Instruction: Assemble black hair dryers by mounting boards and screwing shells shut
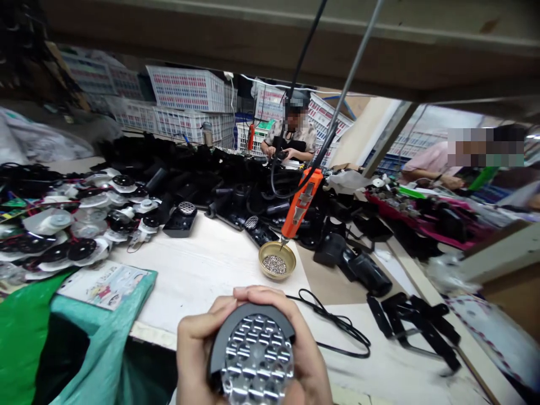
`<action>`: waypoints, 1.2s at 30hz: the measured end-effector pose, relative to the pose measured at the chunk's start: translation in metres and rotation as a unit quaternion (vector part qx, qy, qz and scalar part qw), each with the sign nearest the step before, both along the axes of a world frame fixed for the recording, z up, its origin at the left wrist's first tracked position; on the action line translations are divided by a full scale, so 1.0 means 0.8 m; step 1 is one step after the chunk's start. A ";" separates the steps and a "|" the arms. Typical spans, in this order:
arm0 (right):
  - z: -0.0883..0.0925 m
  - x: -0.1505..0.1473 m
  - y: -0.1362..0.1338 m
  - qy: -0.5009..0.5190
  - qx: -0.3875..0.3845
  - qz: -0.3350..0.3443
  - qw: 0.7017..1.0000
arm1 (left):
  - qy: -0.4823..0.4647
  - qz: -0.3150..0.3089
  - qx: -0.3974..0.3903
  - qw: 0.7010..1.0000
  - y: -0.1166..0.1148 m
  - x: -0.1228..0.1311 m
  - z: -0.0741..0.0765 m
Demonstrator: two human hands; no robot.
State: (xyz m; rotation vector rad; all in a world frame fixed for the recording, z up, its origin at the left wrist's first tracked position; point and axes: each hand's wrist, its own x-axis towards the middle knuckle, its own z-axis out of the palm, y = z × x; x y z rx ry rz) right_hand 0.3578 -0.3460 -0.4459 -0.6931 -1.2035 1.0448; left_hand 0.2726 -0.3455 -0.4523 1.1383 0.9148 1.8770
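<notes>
Close to the camera, my left hand [192, 346] and my right hand [310, 351] are wrapped round the two sides of a dark lamp head [258, 354]. Its round, clear lens is faceted and faces up towards me. Fingers of both hands meet along its far edge, while its underside is hidden. A thin black cable [343, 326] lies looped on the table just right of my hands. Beyond them stands a brass-coloured bowl [262, 269] of small metal screws. Above the bowl hangs an orange electric screwdriver [301, 202], its tip near the rim.
Round white-and-black lamp parts [54, 222] are heaped at the left. Black housings [181, 219] cover the table's back, with black brackets [417, 323] at the right. A booklet [107, 284] lies on teal cloth. Two people work beyond, near stacked crates [183, 90]. A beam [253, 42] crosses overhead.
</notes>
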 end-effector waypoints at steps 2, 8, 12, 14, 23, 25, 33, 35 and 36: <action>-0.001 -0.001 -0.004 0.028 -0.011 0.010 0.999 | -0.012 0.004 0.026 1.000 0.000 0.004 -0.001; -0.007 -0.008 -0.005 0.074 -0.070 0.026 0.994 | -0.023 -0.011 0.007 1.000 -0.005 0.003 -0.008; -0.021 0.000 0.002 -0.014 -0.112 0.031 0.993 | 0.056 0.001 -0.125 0.991 0.010 -0.020 -0.021; -0.033 0.013 0.005 -0.149 -0.113 -0.040 0.982 | 0.110 0.023 -0.204 0.972 0.033 -0.044 -0.033; -0.084 0.028 0.006 -0.590 -0.097 -0.183 0.780 | 0.318 0.027 -0.323 0.891 0.129 -0.145 -0.108; -0.090 0.024 0.004 -0.586 -0.104 -0.188 0.781 | 0.332 0.028 -0.296 0.895 0.128 -0.143 -0.108; -0.096 0.062 0.002 -0.441 -0.105 -0.148 0.879 | 0.233 0.073 -0.082 0.966 0.018 -0.051 -0.115; -0.103 0.069 -0.005 -0.393 -0.107 -0.155 0.900 | 0.093 0.036 -0.136 0.986 -0.006 -0.017 -0.126; -0.107 0.071 -0.009 -0.366 -0.105 -0.163 0.910 | 0.044 0.019 -0.148 0.988 -0.013 -0.003 -0.128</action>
